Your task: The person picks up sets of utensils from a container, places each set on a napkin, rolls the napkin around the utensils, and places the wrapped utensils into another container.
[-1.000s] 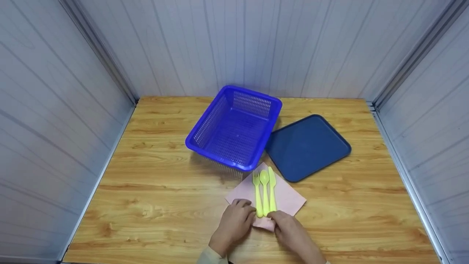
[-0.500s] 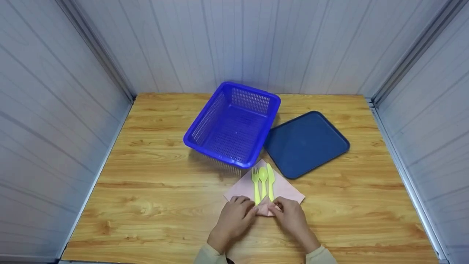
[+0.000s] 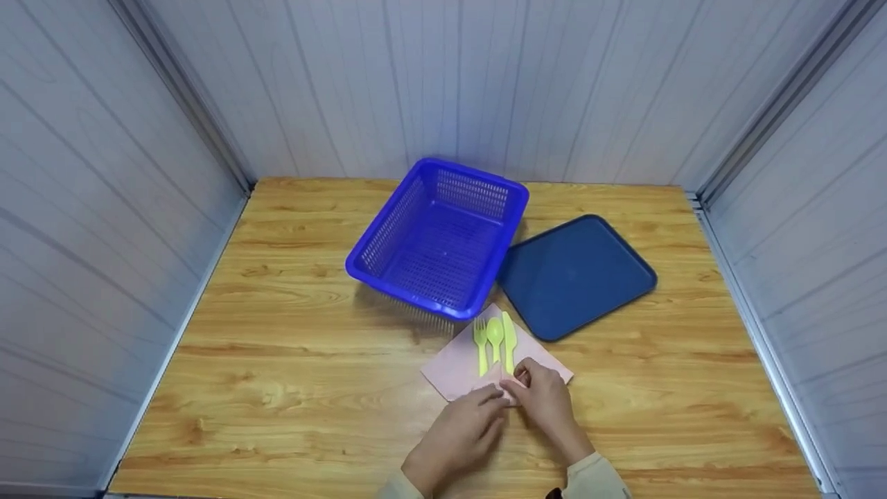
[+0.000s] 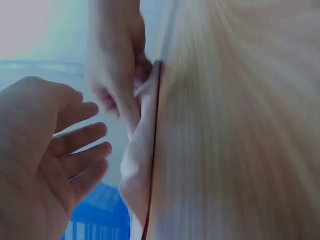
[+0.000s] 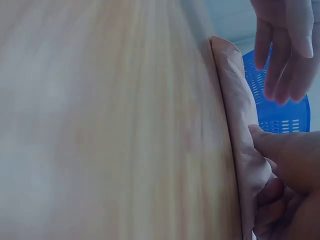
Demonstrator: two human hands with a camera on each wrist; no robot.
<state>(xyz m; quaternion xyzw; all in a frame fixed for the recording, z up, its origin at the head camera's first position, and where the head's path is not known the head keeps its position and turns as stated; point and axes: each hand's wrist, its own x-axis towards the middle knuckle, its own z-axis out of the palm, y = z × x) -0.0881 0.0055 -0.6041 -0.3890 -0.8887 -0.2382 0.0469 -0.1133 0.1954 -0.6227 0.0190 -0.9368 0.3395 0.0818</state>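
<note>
Clearly the pink napkin (image 3: 461,364) on the counter (image 3: 277,346), just in front of the blue basket (image 3: 438,239), should handle as soft, light and limp, so take it by its folded near corner. Your right hand (image 3: 547,402) pinches that fold over the handles of the green cutlery (image 3: 495,339); your left hand (image 3: 463,433) hovers beside it, fingers relaxed and holding nothing. Both wrist views are blurred, and the cutlery handles are hidden.
</note>
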